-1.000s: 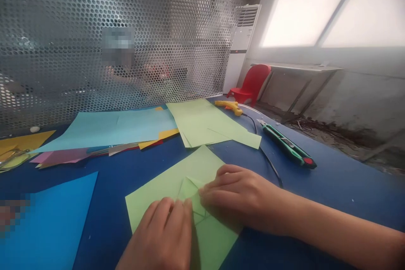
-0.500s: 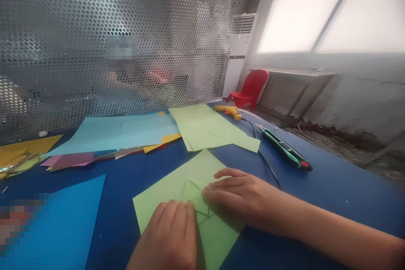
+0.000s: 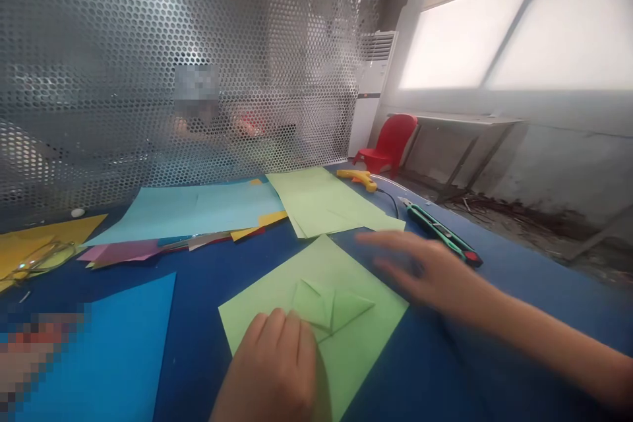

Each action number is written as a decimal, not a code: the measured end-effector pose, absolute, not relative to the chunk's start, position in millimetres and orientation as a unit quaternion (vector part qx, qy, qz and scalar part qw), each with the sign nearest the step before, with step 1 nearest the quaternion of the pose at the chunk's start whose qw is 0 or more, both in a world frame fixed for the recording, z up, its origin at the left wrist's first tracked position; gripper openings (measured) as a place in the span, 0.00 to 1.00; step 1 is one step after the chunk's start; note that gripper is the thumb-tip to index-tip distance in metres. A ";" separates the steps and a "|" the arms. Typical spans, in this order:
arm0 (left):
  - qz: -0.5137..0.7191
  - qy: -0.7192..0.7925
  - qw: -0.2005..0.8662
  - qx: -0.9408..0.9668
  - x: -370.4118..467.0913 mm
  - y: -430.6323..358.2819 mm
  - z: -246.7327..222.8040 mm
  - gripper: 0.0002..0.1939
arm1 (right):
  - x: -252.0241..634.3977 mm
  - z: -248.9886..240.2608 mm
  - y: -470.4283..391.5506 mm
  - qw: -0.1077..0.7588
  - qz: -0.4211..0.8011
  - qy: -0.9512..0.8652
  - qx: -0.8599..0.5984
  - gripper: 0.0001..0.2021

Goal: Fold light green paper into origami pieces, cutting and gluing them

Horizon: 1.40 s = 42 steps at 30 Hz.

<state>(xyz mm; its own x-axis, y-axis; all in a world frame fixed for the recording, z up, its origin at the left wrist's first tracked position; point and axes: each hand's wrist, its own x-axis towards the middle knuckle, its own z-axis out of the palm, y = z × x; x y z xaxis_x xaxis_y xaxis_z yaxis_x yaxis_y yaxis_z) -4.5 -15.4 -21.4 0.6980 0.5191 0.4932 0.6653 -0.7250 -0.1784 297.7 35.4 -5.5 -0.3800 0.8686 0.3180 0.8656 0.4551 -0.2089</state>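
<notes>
A light green paper sheet (image 3: 356,349) lies turned cornerwise on the blue table before me. On it rests a small folded green paper (image 3: 351,308) with pointed flaps and creases. My left hand (image 3: 274,362) has its fingers curled together on the left end of this folded piece, holding it against the sheet; the fingertips are hidden. My right hand (image 3: 420,264), blurred by motion, is raised off the paper beyond the sheet's right corner. Its fingers are spread and nothing is in them.
A green utility knife (image 3: 442,232) and a yellow glue gun (image 3: 359,178) with a cord lie at the right. Pale green sheets (image 3: 321,201), light blue paper (image 3: 192,211) and a blue sheet (image 3: 123,343) surround the work. A perforated metal screen (image 3: 222,33) borders the table's far side.
My right hand has let go of the folded green paper and moved right and up, uncovering its right flap. My left hand stays on the fold. The view has shifted slightly.
</notes>
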 end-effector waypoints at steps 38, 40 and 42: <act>-0.261 -0.380 -0.303 -0.834 -10.0 3.3 -42.0 0.12 | 301.3 19.4 198.5 0.179 -0.014 -0.604 -0.776 0.18; -0.265 -0.391 -0.318 -0.822 -9.8 3.5 -38.9 0.13 | 315.3 19.4 209.0 0.183 -0.017 -0.572 -0.799 0.19; -0.268 -0.403 -0.330 -0.811 -9.6 3.7 -35.6 0.13 | 325.8 15.4 217.4 0.183 0.000 -0.551 -0.814 0.19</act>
<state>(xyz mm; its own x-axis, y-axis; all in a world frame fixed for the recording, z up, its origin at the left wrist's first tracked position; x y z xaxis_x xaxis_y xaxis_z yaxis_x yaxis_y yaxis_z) -9.6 3.7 -35.6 0.5313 0.8304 0.1678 0.4775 -0.4571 0.7503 325.8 217.4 15.4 0.3927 0.8972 0.2018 0.8974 -0.3259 -0.2975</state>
